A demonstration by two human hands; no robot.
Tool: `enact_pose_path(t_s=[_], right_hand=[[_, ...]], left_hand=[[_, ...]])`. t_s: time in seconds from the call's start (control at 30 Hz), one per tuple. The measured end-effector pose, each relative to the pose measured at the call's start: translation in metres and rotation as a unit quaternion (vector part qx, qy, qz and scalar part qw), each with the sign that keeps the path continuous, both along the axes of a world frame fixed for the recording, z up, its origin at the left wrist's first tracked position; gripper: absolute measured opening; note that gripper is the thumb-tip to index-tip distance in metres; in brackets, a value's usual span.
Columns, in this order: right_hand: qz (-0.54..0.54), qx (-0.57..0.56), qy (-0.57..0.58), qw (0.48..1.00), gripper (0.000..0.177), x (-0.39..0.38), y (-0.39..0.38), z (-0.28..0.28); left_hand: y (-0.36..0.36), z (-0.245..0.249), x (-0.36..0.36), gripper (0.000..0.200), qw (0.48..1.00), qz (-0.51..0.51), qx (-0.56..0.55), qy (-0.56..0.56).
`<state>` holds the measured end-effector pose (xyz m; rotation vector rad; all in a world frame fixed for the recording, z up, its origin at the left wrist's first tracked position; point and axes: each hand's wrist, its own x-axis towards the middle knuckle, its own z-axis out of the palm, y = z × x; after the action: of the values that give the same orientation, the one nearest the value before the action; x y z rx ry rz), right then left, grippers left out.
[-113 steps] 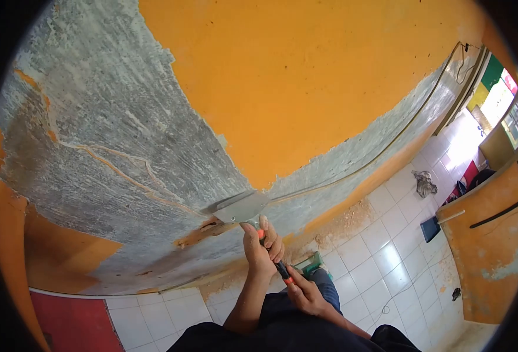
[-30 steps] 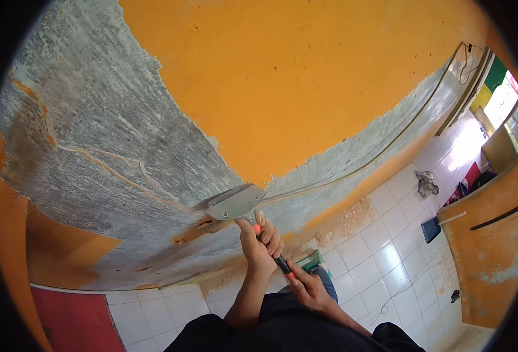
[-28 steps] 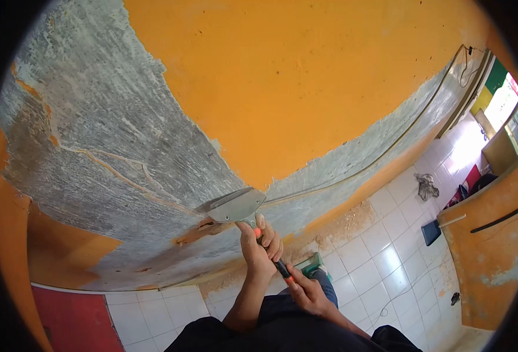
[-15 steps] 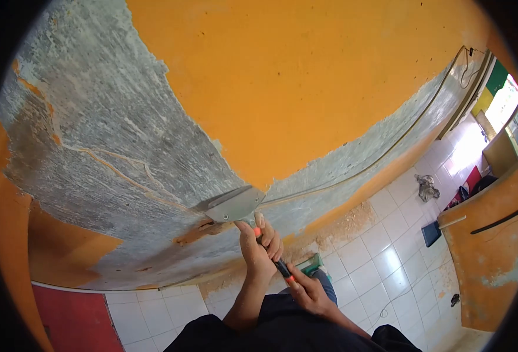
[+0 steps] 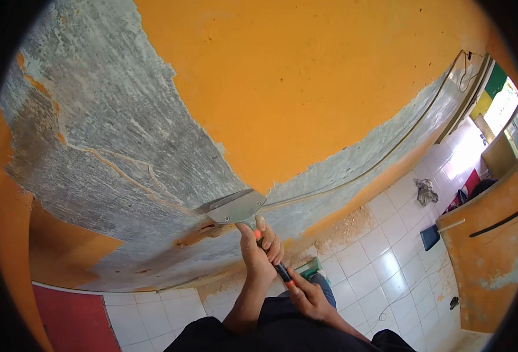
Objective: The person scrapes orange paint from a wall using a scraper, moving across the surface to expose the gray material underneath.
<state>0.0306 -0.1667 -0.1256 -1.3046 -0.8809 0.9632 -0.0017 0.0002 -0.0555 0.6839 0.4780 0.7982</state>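
A wide-bladed scraper [image 5: 238,209] lies with its metal blade against the wall, close to the lower tip of the orange paint [image 5: 311,88]. My left hand [image 5: 259,246] is closed round the upper part of its black and red handle, just below the blade. Lower down, my right hand [image 5: 310,298] grips the handle's end. Bare grey, streaked wall [image 5: 136,123] spreads to the left of the blade, and a thinner grey strip runs to the right. A brown damaged patch [image 5: 203,233] shows just beneath the blade.
A cable [image 5: 382,161] runs along the wall to the right. Scraped debris [image 5: 347,229] lies at the wall's foot on white tiles [image 5: 361,258]. A blue dustpan-like object [image 5: 430,237] and a crumpled plastic bag [image 5: 426,192] lie on the floor. An orange partition [image 5: 481,252] stands at right.
The view has shifted slightly, so the wall sits a little lower and to the right. The scraper and both hands keep nearly the same place, both hands still on the handle.
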Motion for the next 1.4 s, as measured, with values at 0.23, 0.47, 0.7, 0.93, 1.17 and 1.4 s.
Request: enact_pose_path(t_s=[0.23, 0.47, 0.7, 0.93, 1.17, 1.4], right_hand=[[0.002, -0.024, -0.023, 0.999, 0.046, 0.001, 0.001, 0.008], [0.008, -0.008, -0.007, 1.0, 0.046, 0.002, 0.001, 0.022], [0.059, -0.012, 0.144, 0.988, 0.05, 0.005, -0.007, 0.029], [-0.007, 0.037, -0.007, 0.999, 0.053, -0.014, -0.024, 0.004], [-0.067, 0.032, -0.234, 0.969, 0.053, -0.011, -0.014, 0.015], [-0.096, 0.029, -0.259, 0.961, 0.056, -0.014, -0.014, 0.034]], left_hand=[[0.001, 0.004, -0.001, 0.05, 1.0, 0.001, 0.028, -0.014], [0.001, 0.025, -0.001, 0.051, 0.999, 0.001, 0.033, -0.013], [0.011, 0.025, 0.0, 0.047, 0.989, -0.056, 0.068, -0.117], [0.004, -0.006, 0.0, 0.044, 0.986, -0.057, 0.034, -0.153], [0.003, -0.001, 0.004, 0.044, 0.989, -0.021, 0.034, -0.142], [0.005, 0.009, 0.004, 0.044, 0.979, -0.048, 0.024, -0.197]])
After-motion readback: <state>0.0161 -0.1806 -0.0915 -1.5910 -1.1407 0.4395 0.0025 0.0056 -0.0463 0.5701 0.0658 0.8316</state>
